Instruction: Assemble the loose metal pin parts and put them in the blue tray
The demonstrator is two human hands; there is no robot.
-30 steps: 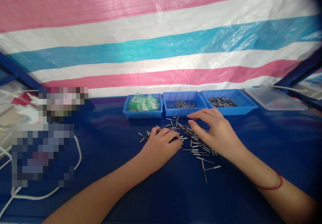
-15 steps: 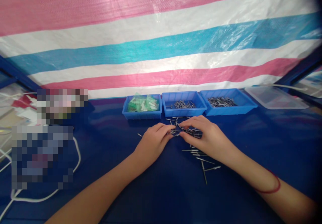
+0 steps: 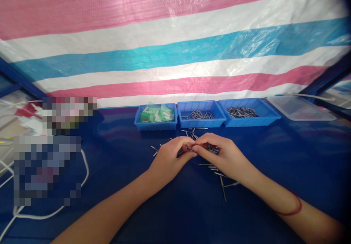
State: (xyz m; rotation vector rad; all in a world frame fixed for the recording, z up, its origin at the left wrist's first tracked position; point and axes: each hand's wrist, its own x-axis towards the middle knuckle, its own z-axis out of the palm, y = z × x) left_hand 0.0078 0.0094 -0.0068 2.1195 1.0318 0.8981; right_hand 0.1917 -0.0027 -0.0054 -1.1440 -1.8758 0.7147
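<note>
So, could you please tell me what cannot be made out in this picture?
- Head view: the pins gripped between the left hand and right hand are hidden by fingers.
- Two pixelated patches at left: contents blurred.
- Green pieces in the left tray: too small.

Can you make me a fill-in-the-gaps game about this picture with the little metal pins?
1. Both hands meet over a pile of metal ____.
2. Behind the pile stand ____ blue trays.
3. The left tray holds ____ plastic bits.
4. The right wrist wears a ____ band.

Missing words: pins, three, green, red
</note>
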